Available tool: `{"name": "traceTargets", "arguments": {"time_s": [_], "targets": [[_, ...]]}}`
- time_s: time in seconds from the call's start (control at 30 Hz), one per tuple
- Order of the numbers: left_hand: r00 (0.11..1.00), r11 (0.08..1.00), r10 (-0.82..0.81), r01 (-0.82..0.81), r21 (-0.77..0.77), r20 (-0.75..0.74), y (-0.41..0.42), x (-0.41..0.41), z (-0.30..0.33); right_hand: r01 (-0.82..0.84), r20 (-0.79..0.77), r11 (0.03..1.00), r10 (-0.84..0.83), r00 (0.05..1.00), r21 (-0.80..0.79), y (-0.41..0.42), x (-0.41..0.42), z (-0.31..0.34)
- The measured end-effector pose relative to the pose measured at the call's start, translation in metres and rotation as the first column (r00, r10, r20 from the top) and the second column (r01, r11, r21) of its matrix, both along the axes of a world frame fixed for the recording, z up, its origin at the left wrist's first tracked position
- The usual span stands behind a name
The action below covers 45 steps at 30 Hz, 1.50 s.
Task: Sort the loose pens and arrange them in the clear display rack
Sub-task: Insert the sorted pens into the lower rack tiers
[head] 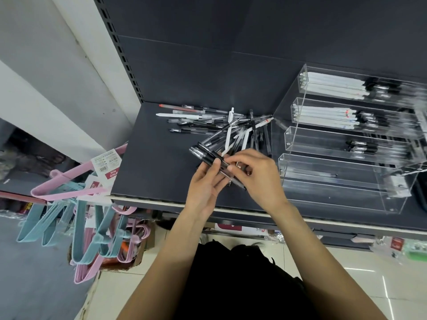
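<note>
A small bundle of black-capped pens [209, 155] lies gathered in the left hand [203, 183], the right hand [256, 174] pinching one to square it up — likely for the clear display rack [342, 181] just beside. More loose pens [221, 125] litter the dark shelf [152, 158]; pastel hangers [92, 227] dangle left.
</note>
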<state>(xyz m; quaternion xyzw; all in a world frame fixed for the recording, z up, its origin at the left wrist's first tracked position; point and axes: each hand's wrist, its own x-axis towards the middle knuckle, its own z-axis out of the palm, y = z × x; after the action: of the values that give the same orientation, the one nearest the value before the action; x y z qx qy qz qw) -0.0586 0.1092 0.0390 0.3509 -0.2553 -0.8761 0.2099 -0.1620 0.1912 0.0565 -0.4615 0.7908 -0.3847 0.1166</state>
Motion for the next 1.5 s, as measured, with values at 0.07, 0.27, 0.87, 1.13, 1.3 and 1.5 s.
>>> {"name": "traceTargets", "arguments": {"time_s": [0.07,0.27,0.87,1.13,1.3,1.5], "targets": [[0.999,0.998,0.051,-0.050,0.028,-0.012,0.003,-0.003,0.001,0.017,0.011,1.000,-0.018,1.000,0.007,0.009,-0.002,0.001],[0.986,0.987,0.158,-0.159,-0.026,-0.044,0.030,-0.024,0.008,0.216,0.521,0.976,-0.183,0.833,-0.003,0.048,-0.005,0.003],[0.959,0.927,-0.186,0.243,-0.286,0.214,0.223,-0.185,0.020,0.066,0.044,0.993,-0.071,0.997,0.096,0.252,-0.193,0.017],[0.976,0.950,0.022,0.047,-0.310,0.215,0.237,-0.218,0.028,0.171,-0.313,0.985,-0.172,0.934,-0.030,0.267,-0.287,0.034],[0.970,0.953,0.103,-0.033,-0.301,0.219,0.234,-0.223,0.027,-0.041,-0.431,0.970,0.144,0.891,0.239,0.240,-0.303,0.016],[0.972,0.951,0.148,-0.090,-0.296,0.182,0.234,-0.224,0.027,0.034,-0.562,0.889,0.258,0.786,0.456,0.234,-0.313,0.014]]}}
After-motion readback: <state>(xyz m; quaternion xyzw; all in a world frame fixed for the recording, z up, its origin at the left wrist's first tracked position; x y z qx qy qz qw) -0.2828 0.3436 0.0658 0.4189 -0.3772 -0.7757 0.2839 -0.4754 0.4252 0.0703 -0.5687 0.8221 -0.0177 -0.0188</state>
